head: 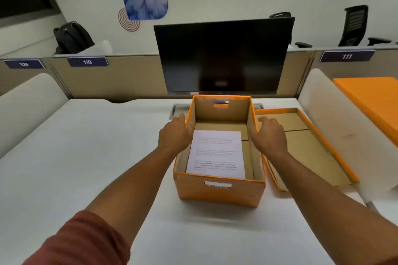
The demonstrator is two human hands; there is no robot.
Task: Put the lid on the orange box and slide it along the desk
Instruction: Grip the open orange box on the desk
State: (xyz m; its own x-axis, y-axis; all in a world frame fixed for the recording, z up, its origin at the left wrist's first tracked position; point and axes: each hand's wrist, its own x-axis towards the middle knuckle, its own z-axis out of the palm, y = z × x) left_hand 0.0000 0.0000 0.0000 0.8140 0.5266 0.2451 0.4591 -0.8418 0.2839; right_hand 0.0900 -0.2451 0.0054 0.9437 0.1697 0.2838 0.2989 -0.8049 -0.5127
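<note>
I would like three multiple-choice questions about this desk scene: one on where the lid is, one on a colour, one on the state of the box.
1. Where does the lid lie?
A. On the box
B. On the desk, right of the box
C. Left of the box

2. What colour is the outside of the orange box?
A. Blue
B. Orange
C. Green

3. What state is the box in?
A. Open, with a printed sheet inside
B. Closed
C. Open and empty

Answers:
1 B, the lid rests inside-up beside the box's right wall.
2 B, its front wall is orange.
3 A, the top is uncovered and the sheet lies on its floor, between the left hand and right hand.
</note>
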